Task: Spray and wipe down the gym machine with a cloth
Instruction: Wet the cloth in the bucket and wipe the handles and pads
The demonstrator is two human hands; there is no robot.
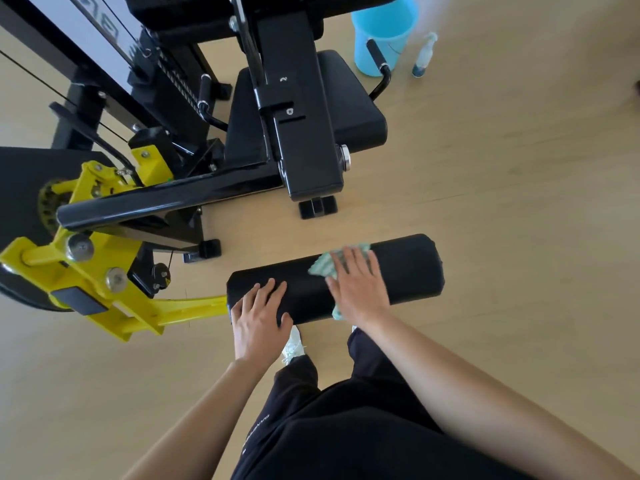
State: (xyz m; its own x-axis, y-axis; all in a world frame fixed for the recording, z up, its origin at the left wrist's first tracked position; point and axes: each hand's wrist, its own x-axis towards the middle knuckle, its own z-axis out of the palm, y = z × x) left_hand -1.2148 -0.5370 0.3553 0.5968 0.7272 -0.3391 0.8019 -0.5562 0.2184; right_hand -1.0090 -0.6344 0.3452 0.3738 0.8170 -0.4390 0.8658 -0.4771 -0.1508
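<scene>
A black and yellow gym machine [194, 199] fills the upper left. Its black padded roller [408, 271] juts out on a yellow arm [187, 308] just in front of me. My left hand [258, 317] lies flat on the roller's left end, fingers spread. My right hand [358, 284] presses a green striped cloth [323, 266] onto the middle of the roller; most of the cloth is hidden under the palm. A clear spray bottle [425, 57] stands on the floor at the upper right, away from both hands.
A light blue bucket [382, 32] stands on the wooden floor [519, 168] beside the spray bottle. The machine's black seat pad [349, 109] and its handles [379, 60] lie beyond the roller. My legs and a white shoe [293, 344] are below the roller.
</scene>
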